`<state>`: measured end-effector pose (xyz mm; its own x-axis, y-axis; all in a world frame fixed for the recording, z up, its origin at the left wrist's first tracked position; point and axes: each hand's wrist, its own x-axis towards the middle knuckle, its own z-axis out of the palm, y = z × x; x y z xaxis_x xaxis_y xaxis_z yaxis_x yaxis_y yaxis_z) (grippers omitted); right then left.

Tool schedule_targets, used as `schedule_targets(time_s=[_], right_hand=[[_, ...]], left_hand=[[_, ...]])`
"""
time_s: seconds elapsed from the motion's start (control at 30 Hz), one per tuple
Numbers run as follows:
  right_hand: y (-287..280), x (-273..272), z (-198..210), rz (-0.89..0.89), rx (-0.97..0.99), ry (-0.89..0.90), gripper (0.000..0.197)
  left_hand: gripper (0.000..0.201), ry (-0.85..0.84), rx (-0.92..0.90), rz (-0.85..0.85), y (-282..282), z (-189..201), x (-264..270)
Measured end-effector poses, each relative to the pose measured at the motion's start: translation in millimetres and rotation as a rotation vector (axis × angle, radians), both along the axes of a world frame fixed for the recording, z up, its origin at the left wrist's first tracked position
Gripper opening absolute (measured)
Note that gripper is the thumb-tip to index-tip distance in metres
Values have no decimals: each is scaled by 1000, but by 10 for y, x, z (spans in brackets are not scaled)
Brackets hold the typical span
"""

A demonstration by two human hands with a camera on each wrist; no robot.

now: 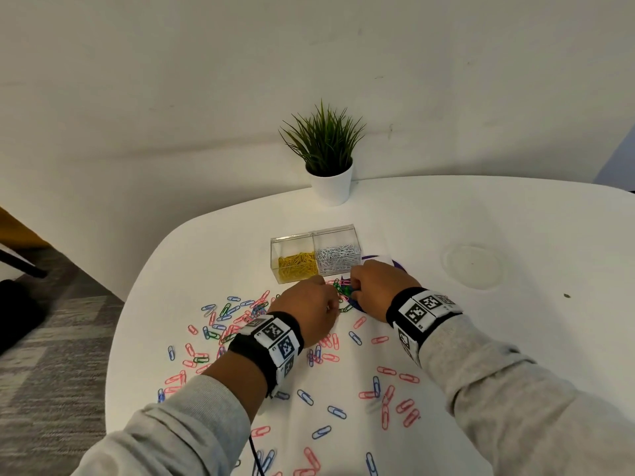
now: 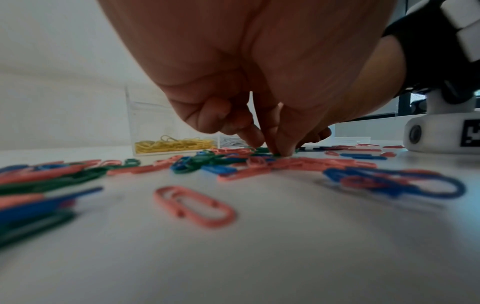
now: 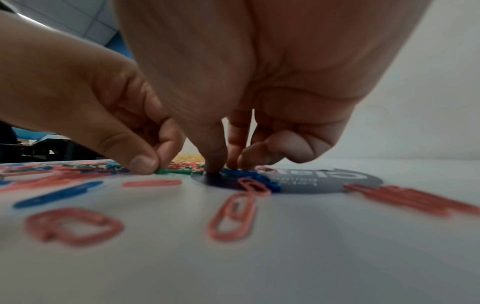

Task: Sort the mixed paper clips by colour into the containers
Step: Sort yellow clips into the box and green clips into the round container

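Left hand pinched a green clip on the desk; right hand curled onto clips, hold unclear. I judged them light, slippery: pinch across the loop.

Loose clips pink, blue, green; boxed clips yellow, white.

Round purple-and-grey disc, just right of the clear container: white lettering, seen upside down and blurred, not legible. Left wristband and right wristband, nearer than the container: black-and-white square code markers; tiny characters beside them unreadable.
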<state>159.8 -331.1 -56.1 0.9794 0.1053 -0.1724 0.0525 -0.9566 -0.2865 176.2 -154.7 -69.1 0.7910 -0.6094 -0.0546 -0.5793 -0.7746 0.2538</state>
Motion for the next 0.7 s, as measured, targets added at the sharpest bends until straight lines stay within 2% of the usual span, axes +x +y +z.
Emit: schedule_targets(time_s=[0.1,0.17,0.3,0.43,0.5,0.53,0.57,0.7], right_hand=[[17,0,-12,46,-34,-5,12],[27,-14,7,49,-36,-9,13],[26,-42,80,32,-7,-84,10],[27,-40,101,51,73,-19,23],[38,-23,80,84,76,-2,16],[39,-15,64,102,67,-1,12],[36,-9,43,118,59,-2,9],[10,-4,-34,130,21,8,7]], left_hand=[[9,-35,5,-7,3,19,-29],[11,1,-34,45,3,90,-48],[12,84,-213,187,88,192,5],[23,323,-360,371,154,206,151],[33,495,-522,499,150,202,194],[31,513,-550,523,148,198,209],[26,470,-506,508,153,200,222],[7,191,-74,268,151,247,176]])
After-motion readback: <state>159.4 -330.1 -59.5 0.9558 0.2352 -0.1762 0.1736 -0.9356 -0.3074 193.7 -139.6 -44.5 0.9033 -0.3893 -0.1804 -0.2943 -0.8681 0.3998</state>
